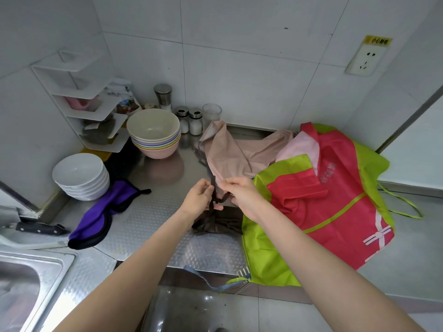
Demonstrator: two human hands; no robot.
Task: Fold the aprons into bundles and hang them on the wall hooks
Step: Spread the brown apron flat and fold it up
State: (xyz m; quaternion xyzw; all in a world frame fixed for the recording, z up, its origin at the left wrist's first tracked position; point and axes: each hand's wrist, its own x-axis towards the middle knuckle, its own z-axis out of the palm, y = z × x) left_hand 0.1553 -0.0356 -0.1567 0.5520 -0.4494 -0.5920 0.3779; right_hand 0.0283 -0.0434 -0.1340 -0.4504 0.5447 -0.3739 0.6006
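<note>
A dark brown apron (217, 225) lies bunched into a bundle on the steel counter (153, 212), just below my hands. My left hand (199, 196) and my right hand (239, 195) each pinch its dark strap (212, 188) above the bundle. Behind them a beige-pink apron (230, 154) lies crumpled. A red and lime-green apron (318, 204) is spread to the right, partly over the counter's edge. A purple apron with black trim (100, 214) lies folded at the left. No wall hooks are in view.
Stacked coloured bowls (154, 133) and white bowls (81, 176) stand at the back left, with shakers (189, 121) and a glass (211, 112) by the wall. A corner shelf (84, 99), a knife (38, 228) and a sink (26, 283) lie left. A wall socket (365, 59) sits upper right.
</note>
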